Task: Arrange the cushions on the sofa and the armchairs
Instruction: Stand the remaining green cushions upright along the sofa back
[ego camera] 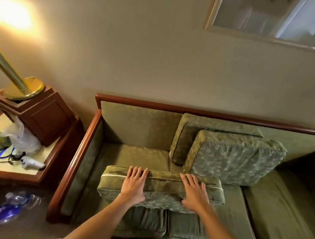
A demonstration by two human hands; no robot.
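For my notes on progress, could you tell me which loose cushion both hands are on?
The front cushion, lying across the seat edge; the other two lean against the sofa back, untouched.

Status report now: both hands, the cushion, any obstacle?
Left hand and right hand open, flat on loose cushion at sofa front edge. Two back cushions leaning mid-sofa. Left back spot bare.

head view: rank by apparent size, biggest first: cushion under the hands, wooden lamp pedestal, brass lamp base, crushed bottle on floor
1. cushion under the hands, clearly largest
2. wooden lamp pedestal
3. brass lamp base and crushed bottle look alike in extent; the bottle is blurred at the wide-angle edge, so not ranked.
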